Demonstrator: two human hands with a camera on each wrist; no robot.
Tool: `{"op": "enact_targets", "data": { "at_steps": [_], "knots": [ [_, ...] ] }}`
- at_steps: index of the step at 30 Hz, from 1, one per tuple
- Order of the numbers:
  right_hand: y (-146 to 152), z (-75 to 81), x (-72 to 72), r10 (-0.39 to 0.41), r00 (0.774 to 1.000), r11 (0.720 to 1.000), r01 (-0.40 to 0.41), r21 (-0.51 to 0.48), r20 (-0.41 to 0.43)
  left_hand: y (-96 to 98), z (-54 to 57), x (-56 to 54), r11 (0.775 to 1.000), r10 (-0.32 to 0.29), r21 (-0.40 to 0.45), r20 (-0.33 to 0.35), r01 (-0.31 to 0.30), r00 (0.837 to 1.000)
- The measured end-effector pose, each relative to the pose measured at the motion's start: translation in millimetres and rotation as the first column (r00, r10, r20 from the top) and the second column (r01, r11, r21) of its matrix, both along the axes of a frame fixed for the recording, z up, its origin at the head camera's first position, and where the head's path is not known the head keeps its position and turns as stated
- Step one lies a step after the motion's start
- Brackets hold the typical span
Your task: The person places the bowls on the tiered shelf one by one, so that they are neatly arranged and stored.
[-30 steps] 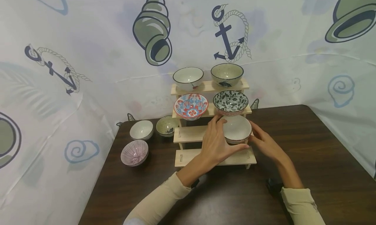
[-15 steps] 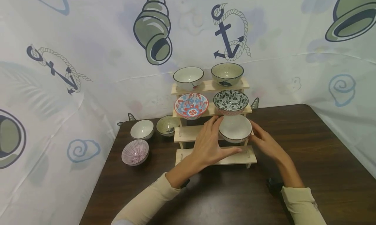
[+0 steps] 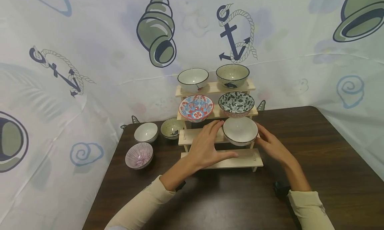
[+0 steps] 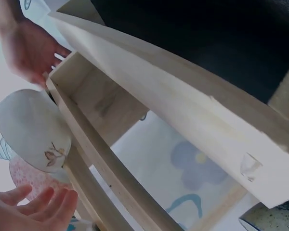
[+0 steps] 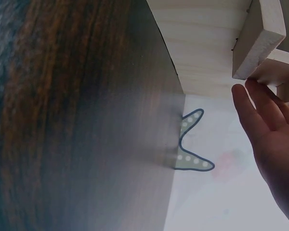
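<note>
A white bowl with a dark rim sits upright at the right of the wooden tiered stand's second step from the bottom. My left hand is left of it, fingers and thumb spread, holding nothing. The left wrist view shows that hand's straight fingers below the bowl, which has a brown flower-like print outside. My right hand is at the bowl's right side; in the right wrist view, its extended fingertips are right at the end of a step.
Above stand a red-and-blue patterned bowl, a black leaf-patterned bowl, a white bowl and a greenish bowl. Left on the dark table are a purple-striped bowl, a white bowl and a speckled bowl.
My left hand has moved left, away from the white bowl's rim, uncovering the bowl's left side. The right hand has stayed at the bowl's right side.
</note>
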State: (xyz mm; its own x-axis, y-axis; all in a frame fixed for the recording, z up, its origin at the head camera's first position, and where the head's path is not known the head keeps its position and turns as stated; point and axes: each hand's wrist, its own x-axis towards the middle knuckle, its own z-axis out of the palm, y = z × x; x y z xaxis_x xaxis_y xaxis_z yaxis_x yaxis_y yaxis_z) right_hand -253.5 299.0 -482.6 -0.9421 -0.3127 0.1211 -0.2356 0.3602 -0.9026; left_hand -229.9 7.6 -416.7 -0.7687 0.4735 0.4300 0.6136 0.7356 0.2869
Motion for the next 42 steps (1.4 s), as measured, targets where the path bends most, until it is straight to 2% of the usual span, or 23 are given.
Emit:
{"op": "enact_targets", "data": {
  "at_steps": [8, 14, 20, 28, 34, 42],
  "knots": [
    [1, 0.2, -0.4, 0.004, 1.0, 1.0, -0.004, -0.002, 0.006, -7.6, -0.3, -0.2, 1.0, 0.011, -0.009, 0.017, -0.011, 1.0],
    [0, -0.7, -1.2, 0.009, 1.0, 1.0, -0.009, -0.005, 0.001, -13.4, -0.5, 0.6, 1.0, 0.008, 0.017, 0.023, -0.009, 1.0],
    [0, -2.2, -3.1, 0.02, 1.0, 1.0, -0.02, -0.011, -0.02, -22.4, -1.6, 3.3, 0.999, 0.023, 0.038, 0.071, -0.025, 0.997],
    [1, -1.8, -0.7, 0.019, 1.0, 1.0, -0.019, -0.014, -0.001, -32.9, -0.9, 7.7, 0.998, 0.052, 0.028, 0.139, -0.056, 0.989],
    [1, -1.5, 0.4, 0.013, 1.0, 1.0, -0.013, -0.004, 0.009, -40.5, -2.1, 9.4, 0.998, 0.057, 0.033, 0.104, -0.06, 0.993],
    [0, -2.7, -0.9, 0.012, 1.0, 1.0, -0.012, -0.017, -0.011, -48.4, -5.5, 8.6, 0.998, 0.027, 0.051, 0.021, -0.028, 0.999]
  ]
}}
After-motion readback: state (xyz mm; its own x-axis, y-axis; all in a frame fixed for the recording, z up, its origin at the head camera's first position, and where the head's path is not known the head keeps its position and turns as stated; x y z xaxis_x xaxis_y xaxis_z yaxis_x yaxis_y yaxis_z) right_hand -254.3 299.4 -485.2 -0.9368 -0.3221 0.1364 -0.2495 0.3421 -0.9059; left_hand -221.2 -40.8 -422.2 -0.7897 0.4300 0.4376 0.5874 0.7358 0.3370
